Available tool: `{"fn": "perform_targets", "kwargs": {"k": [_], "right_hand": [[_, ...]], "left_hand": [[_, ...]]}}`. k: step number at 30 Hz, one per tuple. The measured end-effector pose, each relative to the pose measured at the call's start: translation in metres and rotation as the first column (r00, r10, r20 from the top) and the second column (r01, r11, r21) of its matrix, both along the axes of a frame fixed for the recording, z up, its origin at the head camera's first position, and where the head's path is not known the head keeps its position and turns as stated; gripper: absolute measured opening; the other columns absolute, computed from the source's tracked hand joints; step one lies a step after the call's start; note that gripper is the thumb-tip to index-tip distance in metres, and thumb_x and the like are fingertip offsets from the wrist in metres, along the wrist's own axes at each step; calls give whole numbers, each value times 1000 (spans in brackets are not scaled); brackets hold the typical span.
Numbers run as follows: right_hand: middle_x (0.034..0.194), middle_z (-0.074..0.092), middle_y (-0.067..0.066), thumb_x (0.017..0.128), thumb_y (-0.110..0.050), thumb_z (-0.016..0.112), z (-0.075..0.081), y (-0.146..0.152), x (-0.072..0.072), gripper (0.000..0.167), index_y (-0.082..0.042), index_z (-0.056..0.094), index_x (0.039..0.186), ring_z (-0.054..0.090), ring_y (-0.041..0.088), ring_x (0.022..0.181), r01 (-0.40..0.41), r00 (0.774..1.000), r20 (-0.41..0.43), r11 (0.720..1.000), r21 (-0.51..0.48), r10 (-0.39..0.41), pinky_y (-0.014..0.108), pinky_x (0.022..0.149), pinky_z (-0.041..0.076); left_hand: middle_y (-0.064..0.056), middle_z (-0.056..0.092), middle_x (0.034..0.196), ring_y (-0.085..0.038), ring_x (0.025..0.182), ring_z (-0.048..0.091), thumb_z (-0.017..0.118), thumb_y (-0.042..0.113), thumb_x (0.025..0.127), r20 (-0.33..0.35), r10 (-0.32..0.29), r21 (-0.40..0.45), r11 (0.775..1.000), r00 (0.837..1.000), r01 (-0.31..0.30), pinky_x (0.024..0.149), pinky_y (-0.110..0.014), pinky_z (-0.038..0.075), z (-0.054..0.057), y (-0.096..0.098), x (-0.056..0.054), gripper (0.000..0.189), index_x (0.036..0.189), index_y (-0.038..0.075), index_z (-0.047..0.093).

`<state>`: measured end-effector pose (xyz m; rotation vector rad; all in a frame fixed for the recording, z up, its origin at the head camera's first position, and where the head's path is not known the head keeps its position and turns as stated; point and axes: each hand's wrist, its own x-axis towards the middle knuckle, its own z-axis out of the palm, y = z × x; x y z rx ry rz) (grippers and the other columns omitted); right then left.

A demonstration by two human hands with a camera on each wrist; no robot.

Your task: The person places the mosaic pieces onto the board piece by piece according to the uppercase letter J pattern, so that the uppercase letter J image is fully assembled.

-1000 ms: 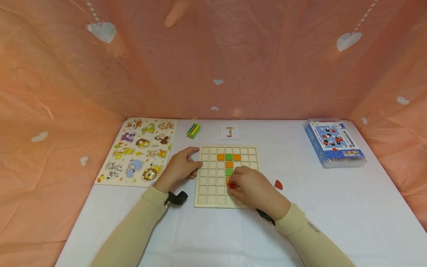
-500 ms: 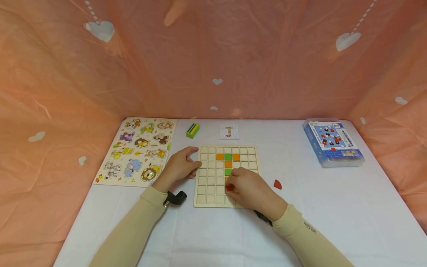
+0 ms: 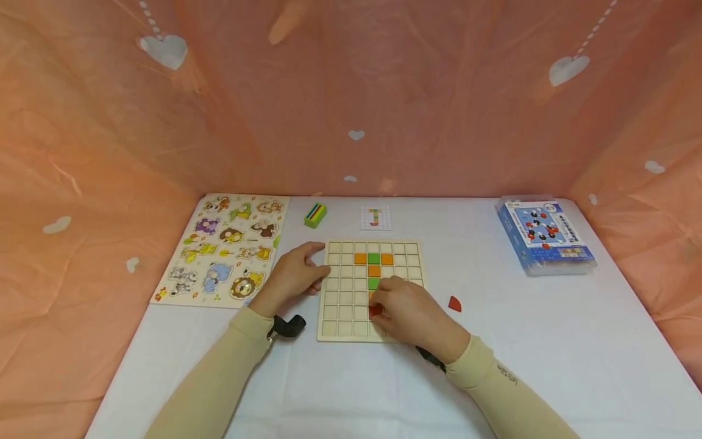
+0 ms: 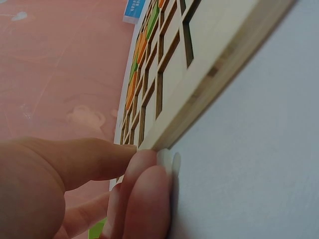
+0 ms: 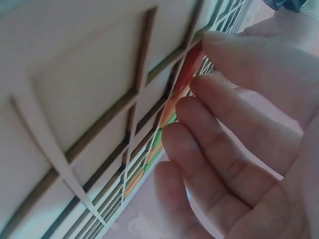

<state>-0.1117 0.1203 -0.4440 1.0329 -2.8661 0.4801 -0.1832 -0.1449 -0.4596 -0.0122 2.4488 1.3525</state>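
A wooden grid board (image 3: 347,297) lies in the middle of the table, with orange and green square tiles (image 3: 374,259) set in several of its cells. My right hand (image 3: 411,310) is over the board's lower middle. Its thumb and index finger pinch a red piece (image 5: 189,67) at a cell below an orange tile; the fingers partly cover the piece, so its full outline is hidden. At the board's left edge, my left hand (image 3: 292,274) touches the side with thumb and fingertips (image 4: 147,199). A red quarter-circle piece (image 3: 454,303) lies right of the board.
Behind the board lies a small pattern card (image 3: 376,217), with a green block (image 3: 315,215) bearing coloured stripes to its left. An animal puzzle board (image 3: 222,250) sits at the left. A blue-and-white box (image 3: 545,236) stands at the back right, before a pink curtain (image 3: 356,91).
My right hand has shifted slightly left and down with the red piece, which now sits lower at the cell. The left hand stays at the board's edge.
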Motion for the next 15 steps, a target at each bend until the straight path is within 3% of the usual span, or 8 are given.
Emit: {"fn": "perform_targets", "kwargs": {"k": [15], "right_hand": [[90, 66, -8, 90, -11, 84, 3, 6, -3, 10, -20, 82, 93, 63, 13, 89, 56, 997, 49, 998, 1, -56, 27, 72, 56]], "left_hand": [[-5, 70, 74, -13, 60, 68, 74, 22, 101, 5, -8, -20, 1000, 1000, 8, 62, -27, 63, 2, 0, 0, 65, 161, 19, 49]]}}
